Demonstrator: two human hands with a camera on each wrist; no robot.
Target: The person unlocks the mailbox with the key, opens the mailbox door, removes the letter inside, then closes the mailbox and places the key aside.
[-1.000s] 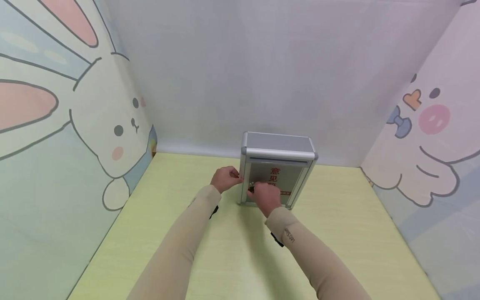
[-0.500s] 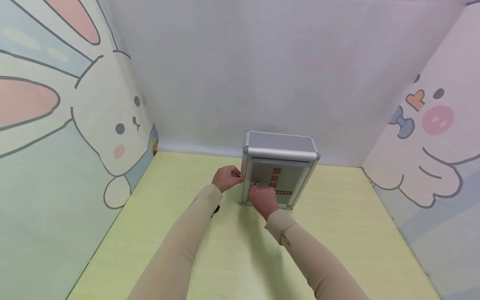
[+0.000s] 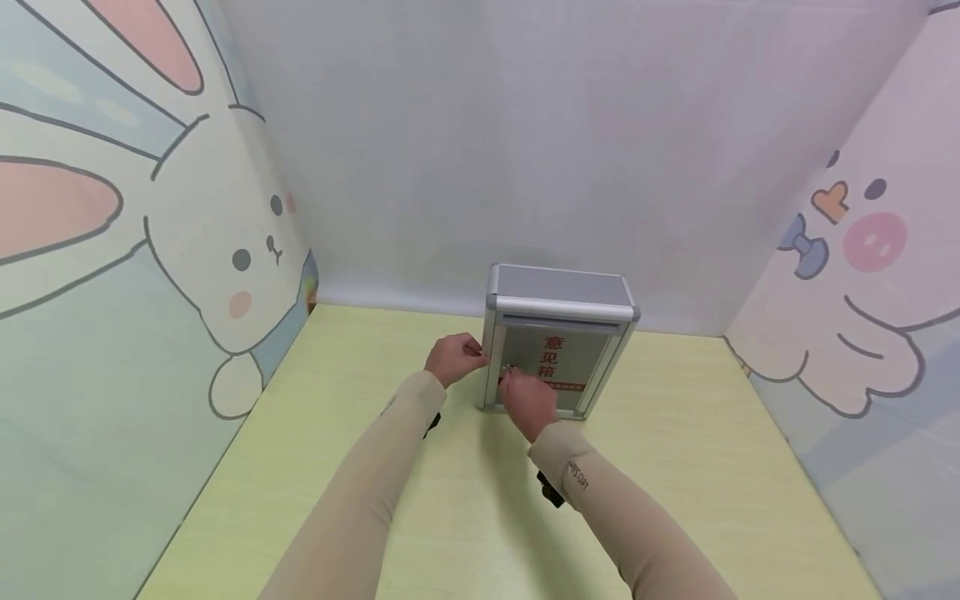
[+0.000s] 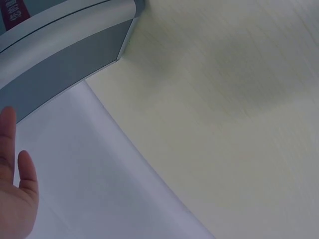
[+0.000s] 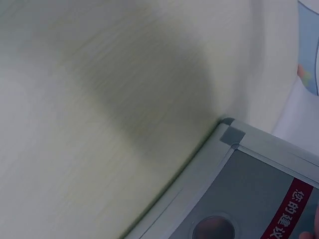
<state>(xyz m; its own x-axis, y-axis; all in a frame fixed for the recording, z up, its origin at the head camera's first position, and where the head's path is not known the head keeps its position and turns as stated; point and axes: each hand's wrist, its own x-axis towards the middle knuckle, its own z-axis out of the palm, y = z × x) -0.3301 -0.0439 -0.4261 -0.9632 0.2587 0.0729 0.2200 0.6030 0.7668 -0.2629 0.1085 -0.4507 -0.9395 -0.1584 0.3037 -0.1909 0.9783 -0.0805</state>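
A grey suggestion box (image 3: 573,354) with silver frame edges and red lettering stands upright on the table. My left hand (image 3: 452,358) is at its left side, thumb and fingertip touching the frame edge. In the left wrist view two fingers (image 4: 7,144) extend beside the box's grey side. My right hand (image 3: 531,404) is at the left part of the front panel, with thumb and forefinger pinching what looks like a small key at the round silver lock (image 3: 508,368). The fingers mostly hide the key. Only slivers of the right fingertips (image 5: 305,235) show in the right wrist view.
A pale wood-grain table (image 3: 675,467) lies under the box. Behind it hangs a plain white backdrop (image 3: 450,167). Side panels carry a cartoon rabbit (image 3: 217,242) at left and another cartoon animal (image 3: 847,267) at right. The box's front has a slot (image 3: 558,322) near its top.
My right hand drops slightly below the lock, then its fingertips come back up onto it, uncovering more red lettering. The left hand stays at the box's side; the box stays put.
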